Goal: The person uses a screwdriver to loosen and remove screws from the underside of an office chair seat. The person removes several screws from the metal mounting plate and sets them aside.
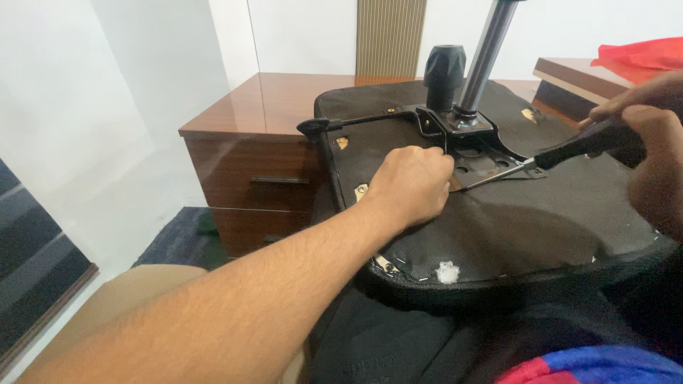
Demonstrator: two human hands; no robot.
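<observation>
Black fabric covers the upturned chair seat [512, 227], which lies across the person's lap with its metal mounting plate [473, 153] and chrome gas-lift column [485, 53] uppermost. On that plate the left hand [411, 183] rests curled into a loose fist; whether it pinches anything is hidden. The right hand [651, 117] (partly cut off at the frame edge) grips a screwdriver [562, 151] by its black handle, tip touching the plate. Behind stands a wooden drawer cabinet [249, 163], drawers closed.
</observation>
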